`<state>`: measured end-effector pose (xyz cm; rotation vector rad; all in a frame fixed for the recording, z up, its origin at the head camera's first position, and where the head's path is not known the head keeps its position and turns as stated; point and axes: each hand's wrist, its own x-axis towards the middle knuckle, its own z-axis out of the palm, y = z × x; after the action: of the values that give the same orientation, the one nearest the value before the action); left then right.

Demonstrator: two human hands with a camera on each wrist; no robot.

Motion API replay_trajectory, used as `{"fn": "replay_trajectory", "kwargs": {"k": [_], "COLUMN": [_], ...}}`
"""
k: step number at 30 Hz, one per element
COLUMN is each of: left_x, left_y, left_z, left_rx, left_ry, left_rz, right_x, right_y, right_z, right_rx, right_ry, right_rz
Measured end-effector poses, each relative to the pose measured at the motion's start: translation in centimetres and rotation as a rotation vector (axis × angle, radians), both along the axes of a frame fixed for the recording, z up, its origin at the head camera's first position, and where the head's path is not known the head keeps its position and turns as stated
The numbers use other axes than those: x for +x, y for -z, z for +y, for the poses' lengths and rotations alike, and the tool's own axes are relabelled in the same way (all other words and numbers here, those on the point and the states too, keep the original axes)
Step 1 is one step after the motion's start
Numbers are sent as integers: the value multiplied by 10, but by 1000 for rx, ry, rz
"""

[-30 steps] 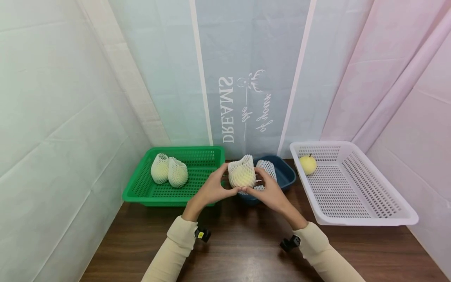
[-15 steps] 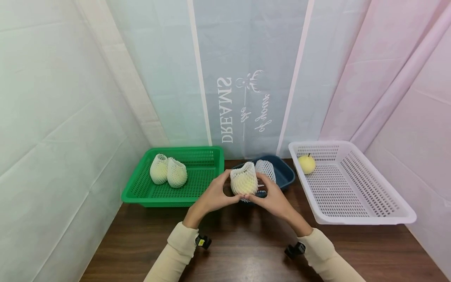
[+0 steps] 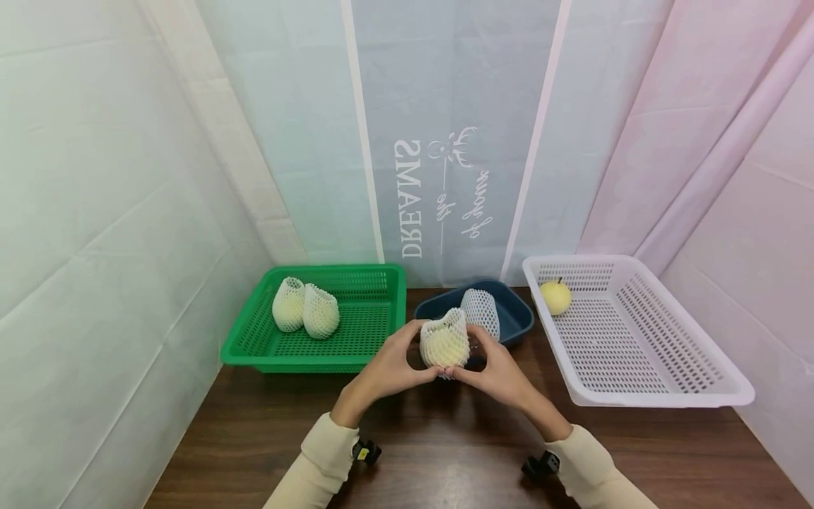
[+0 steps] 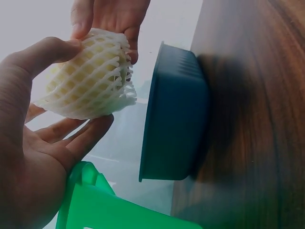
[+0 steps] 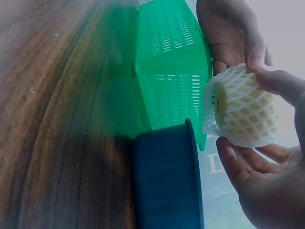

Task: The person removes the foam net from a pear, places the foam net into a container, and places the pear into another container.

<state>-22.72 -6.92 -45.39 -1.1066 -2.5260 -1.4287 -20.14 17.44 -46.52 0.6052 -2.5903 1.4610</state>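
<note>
A pale yellow pear in a white foam net (image 3: 445, 345) is held up between both hands in front of the blue basin (image 3: 516, 311). The left hand (image 3: 396, 360) grips its left side, and the right hand (image 3: 499, 367) grips its right side. Both thumbs meet on the side nearest the person, while the other fingers curl round from beyond. In the left wrist view the netted pear (image 4: 88, 78) hangs beside and apart from the basin's wall (image 4: 174, 114). The right wrist view shows the net (image 5: 245, 107) with an open end where the fruit shows.
On the left, a green basket (image 3: 369, 357) holds two netted pears (image 3: 321, 312). More white foam netting (image 3: 481, 311) lies in the blue basin. A white basket (image 3: 661, 399) on the right contains one bare yellow pear (image 3: 556, 297). Curtains hang behind the brown table (image 3: 439, 445).
Both hands have come lower and nearer the person with the netted pear, shifting slightly right. More of the blue basin now shows behind them. The baskets have stayed in place.
</note>
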Motion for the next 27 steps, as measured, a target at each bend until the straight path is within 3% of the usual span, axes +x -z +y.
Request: {"fn": "replay_trajectory", "kwargs": {"k": [6, 14, 27], "left_x": [7, 15, 23], "left_y": [1, 11, 27], "left_z": [3, 5, 1], "left_rx": [-24, -15, 8], "left_ry": [-6, -6, -3], "left_rz": [26, 4, 31], "right_x": [5, 9, 17], "right_y": [3, 11, 12], "right_z": [4, 7, 7], "right_rx": [-7, 16, 38], "right_ry": [-11, -33, -64], "right_rz": [-5, 28, -34]}}
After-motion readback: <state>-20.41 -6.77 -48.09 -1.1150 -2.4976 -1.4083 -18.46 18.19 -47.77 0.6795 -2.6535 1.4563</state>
